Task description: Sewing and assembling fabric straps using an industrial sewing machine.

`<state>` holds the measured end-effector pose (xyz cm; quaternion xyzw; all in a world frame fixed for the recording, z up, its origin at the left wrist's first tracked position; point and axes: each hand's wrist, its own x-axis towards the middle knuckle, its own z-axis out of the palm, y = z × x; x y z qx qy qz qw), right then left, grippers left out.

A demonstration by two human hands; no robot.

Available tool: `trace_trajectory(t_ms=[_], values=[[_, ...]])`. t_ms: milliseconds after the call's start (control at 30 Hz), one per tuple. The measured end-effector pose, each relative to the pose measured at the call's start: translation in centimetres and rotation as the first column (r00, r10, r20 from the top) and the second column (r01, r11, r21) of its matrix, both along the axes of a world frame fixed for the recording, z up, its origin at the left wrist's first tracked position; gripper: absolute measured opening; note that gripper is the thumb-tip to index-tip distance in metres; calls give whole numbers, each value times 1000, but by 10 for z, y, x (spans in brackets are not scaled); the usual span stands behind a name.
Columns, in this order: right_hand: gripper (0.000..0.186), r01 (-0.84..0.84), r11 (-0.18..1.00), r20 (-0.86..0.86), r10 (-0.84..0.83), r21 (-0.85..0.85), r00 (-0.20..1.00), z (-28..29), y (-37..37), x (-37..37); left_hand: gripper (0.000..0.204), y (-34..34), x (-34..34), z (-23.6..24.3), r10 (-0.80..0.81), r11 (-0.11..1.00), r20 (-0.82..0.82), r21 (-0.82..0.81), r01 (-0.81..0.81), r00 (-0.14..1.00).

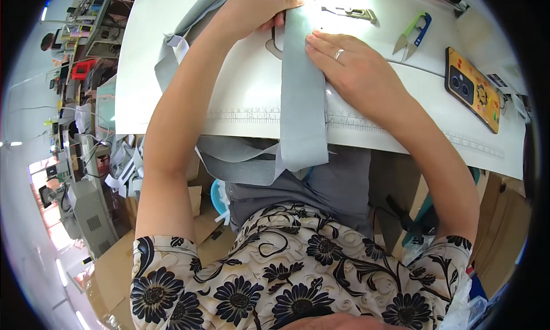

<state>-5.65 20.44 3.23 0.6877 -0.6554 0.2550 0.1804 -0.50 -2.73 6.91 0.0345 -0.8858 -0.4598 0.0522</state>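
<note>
A long grey fabric strip (302, 95) runs lengthwise over the white tabletop (246, 95) and hangs over its near edge, folding back below into a loop. At the far end my left hand (252, 10) pinches the strip's left edge, thumb on top; its other fingertips are partly hidden. My right hand (349, 63), with a ring on one finger, lies flat with fingers stretched out, fingertips on the strip's right edge. Bright glare washes out the fabric near the left thumb. More grey fabric (197, 17) lies bunched beyond my left forearm.
Right of the strip are a metal fitting (358, 13), thread snips (413, 34) with green and blue handles, and a phone in a yellow patterned case (475, 89). A printed ruler (246, 114) runs along the near edge. Cut strips (127, 163) hang at left; cardboard boxes (109, 267) stand below.
</note>
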Motion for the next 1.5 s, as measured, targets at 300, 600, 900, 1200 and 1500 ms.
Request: trace_trajectory(t_ms=[300, 600, 900, 1200, 1500], values=[[24, 34, 999, -26, -34, -9, 999, -1, -3, 1, 23, 10, -8, 16, 195, 979, 230, 5, -201, 953], [44, 193, 976, 526, -215, 98, 823, 4, 43, 56, 44, 86, 79, 9, 462, 836, 192, 230, -497, 866], [36, 274, 952, 887, 238, -133, -395, -35, 47, 131, 18, 134, 162, -11, 403, 757, 219, 466, -458, 888], [15, 206, 978, 975, 54, -9, -216, -43, 45, 132, 23, 136, 153, -16, 450, 885, 14, 126, -448, 893], [15, 180, 977, 993, -122, 118, 7, -48, 52, 124, 21, 134, 155, -23, 404, 676, 302, 538, -504, 864]])
